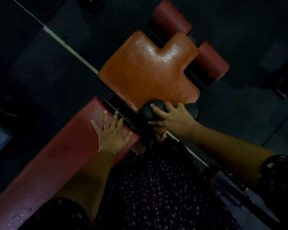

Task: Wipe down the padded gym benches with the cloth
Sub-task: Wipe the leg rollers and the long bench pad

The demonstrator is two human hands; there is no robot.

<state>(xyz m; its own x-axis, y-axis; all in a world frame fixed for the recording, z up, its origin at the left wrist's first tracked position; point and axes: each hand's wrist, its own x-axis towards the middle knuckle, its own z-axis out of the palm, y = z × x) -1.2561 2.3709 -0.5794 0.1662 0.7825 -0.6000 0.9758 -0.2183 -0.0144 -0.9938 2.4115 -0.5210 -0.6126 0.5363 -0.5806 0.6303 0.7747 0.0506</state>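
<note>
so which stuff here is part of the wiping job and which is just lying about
Job: dark cloth, right hand gripping it, left hand, orange seat pad, red back pad, red rollers.
Just about: white floor line, dark floor.

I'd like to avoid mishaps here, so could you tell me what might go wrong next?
1. The left hand presses flat on the red pad, fingertips at the gap before the orange pad; they might get pinched if a pad shifts.
2. The right hand grips the cloth at the orange pad's near corner, partly off the edge; it may slip off.
</note>
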